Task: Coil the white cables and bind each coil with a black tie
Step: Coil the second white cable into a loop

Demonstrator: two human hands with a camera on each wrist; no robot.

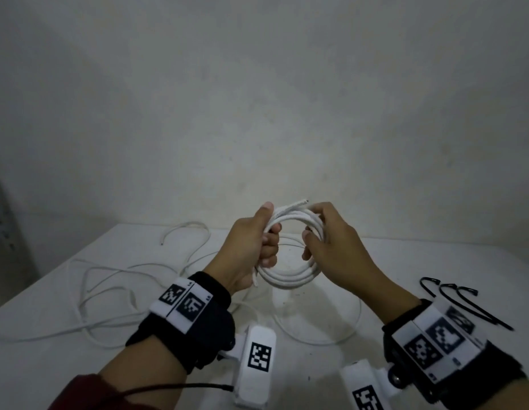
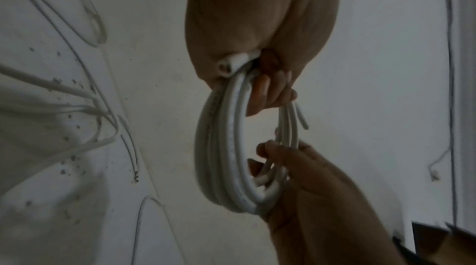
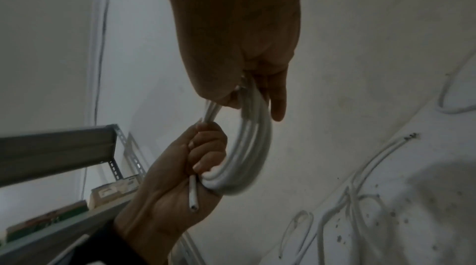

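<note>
I hold a coil of white cable (image 1: 289,279) in the air above the white table (image 1: 434,261), in both hands. My left hand (image 1: 254,241) grips the coil's left side, fingers curled through the ring. A cut cable end (image 1: 301,201) pokes out at the top. My right hand (image 1: 328,241) grips the right side. In the left wrist view the coil (image 2: 221,147) hangs from the left hand (image 2: 257,35), with the right hand (image 2: 316,188) holding its far end. In the right wrist view the coil (image 3: 255,147) runs from the right hand (image 3: 239,45) to the left hand (image 3: 175,184). Black ties (image 1: 464,306) lie on the table at the right.
Loose white cables (image 1: 109,276) sprawl over the table's left half, and one wide loop (image 1: 319,335) lies under my hands. A plain wall (image 1: 257,113) stands behind the table. A grey metal shelf (image 3: 51,147) with boxes stands off to the left.
</note>
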